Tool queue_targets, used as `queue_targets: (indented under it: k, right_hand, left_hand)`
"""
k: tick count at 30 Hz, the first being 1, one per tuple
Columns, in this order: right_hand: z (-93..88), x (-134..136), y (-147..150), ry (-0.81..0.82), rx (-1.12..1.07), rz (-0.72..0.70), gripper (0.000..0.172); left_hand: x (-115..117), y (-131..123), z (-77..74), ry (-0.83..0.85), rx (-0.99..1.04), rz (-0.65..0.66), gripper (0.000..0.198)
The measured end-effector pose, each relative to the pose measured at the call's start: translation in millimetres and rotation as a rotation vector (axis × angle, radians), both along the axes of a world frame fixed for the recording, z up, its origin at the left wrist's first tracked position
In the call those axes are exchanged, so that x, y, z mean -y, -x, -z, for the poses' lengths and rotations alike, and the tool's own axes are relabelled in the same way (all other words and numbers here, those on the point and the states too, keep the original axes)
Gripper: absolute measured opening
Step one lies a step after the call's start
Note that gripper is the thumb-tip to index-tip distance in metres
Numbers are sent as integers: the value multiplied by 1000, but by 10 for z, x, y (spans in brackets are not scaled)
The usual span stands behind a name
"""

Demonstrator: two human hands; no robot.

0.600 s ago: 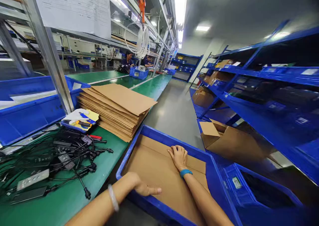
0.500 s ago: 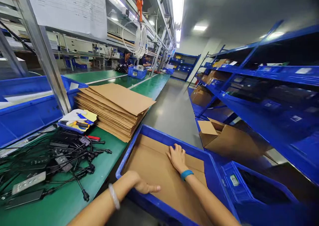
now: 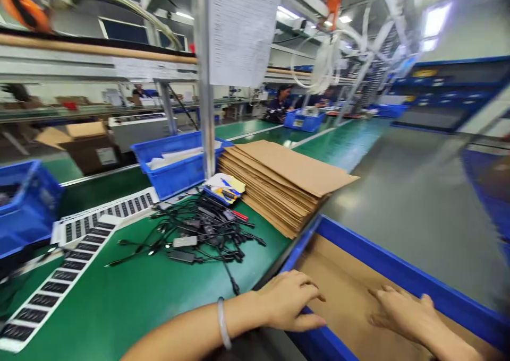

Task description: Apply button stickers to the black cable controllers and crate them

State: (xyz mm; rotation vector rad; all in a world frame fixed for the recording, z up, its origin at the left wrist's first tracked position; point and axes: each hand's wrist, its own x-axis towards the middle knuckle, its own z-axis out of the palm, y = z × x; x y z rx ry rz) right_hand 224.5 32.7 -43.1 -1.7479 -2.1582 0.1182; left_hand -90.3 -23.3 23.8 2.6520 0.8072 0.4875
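The left hand (image 3: 294,301) is open over the blue rectangular plastic bin (image 3: 382,261); the right hand (image 3: 402,310) (also open) overlies flat brown cardboard (image 3: 342,278).

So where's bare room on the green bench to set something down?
Mainly the green bench between the printed strip, black cables and left forearm. It's crowded at the black cables, small blue tray and cardboard stack.

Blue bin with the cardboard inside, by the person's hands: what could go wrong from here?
The uneven cardboard stack sits at the edge of the green bench close to the blue bin; a bump might slide sheets off. A black connector from the tangled cables lies near the left hand, so it could snag on the bracelet.
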Motion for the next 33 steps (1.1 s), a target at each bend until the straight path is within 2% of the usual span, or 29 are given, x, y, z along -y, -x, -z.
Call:
queue_targets:
  k: [2, 4, 6, 8, 10, 12, 13, 14, 16, 17, 21, 23, 27, 29, 31, 33]
  right_hand:
    - [-284, -92, 558, 12, -72, -222, 36]
    - [-614, -49, 1263, -8, -168, -484, 30]
    - [-914, 56, 2010, -64, -178, -683, 26]
    - [-1108, 140, 2721, -154, -128, -824, 23]
    - [-1162, 172, 3341, -237, -41, -871, 17]
    - [-1102, 178, 3838, -298, 109, -860, 7]
    - [-1046, 182, 4032, -310, 150, -858, 7]
    - [-984, 192, 4185, -318, 188, -853, 17]
    - [-870, 233, 4370, -319, 234, -843, 30]
    - [-825, 263, 4406, -317, 253, -837, 31]
    - [-736, 406, 4318, -254, 256, -827, 24]
    - [-704, 463, 4235, -158, 147, -812, 27]
    - [-593, 536, 4144, 49, -166, -797, 47]
    - [-545, 572, 4122, 114, -279, -827, 54]
    - [-534, 607, 4101, 171, -340, -894, 56]
    - [-565, 614, 4091, 225, -354, -964, 50]
  left_hand:
    - [93, 596, -161, -80, -9, -257, 25]
    - [208, 1254, -304, -112, -42, -582, 21]
    - [339, 1868, -372, -124, -58, -774, 13]
    - [478, 2345, -333, -105, -88, -857, 10]
    - [618, 2645, -207, -69, -124, -864, 17]
    - [744, 2793, -49, -43, -144, -867, 22]
    - [799, 2830, 22, -35, -147, -872, 24]
    - [847, 2853, 78, -30, -144, -878, 25]
    - [924, 2882, 136, -29, -143, -869, 24]
    - [954, 2896, 140, -40, -150, -852, 23]
    - [1020, 2951, 109, -131, -205, -752, 22]
    - [1028, 2969, 125, -167, -244, -711, 24]
    - [1019, 2972, 220, -248, -347, -660, 34]
    - [1014, 2961, 251, -294, -335, -657, 30]
    - [1011, 2945, 254, -361, -283, -658, 23]
    - [1008, 2928, 232, -401, -223, -669, 19]
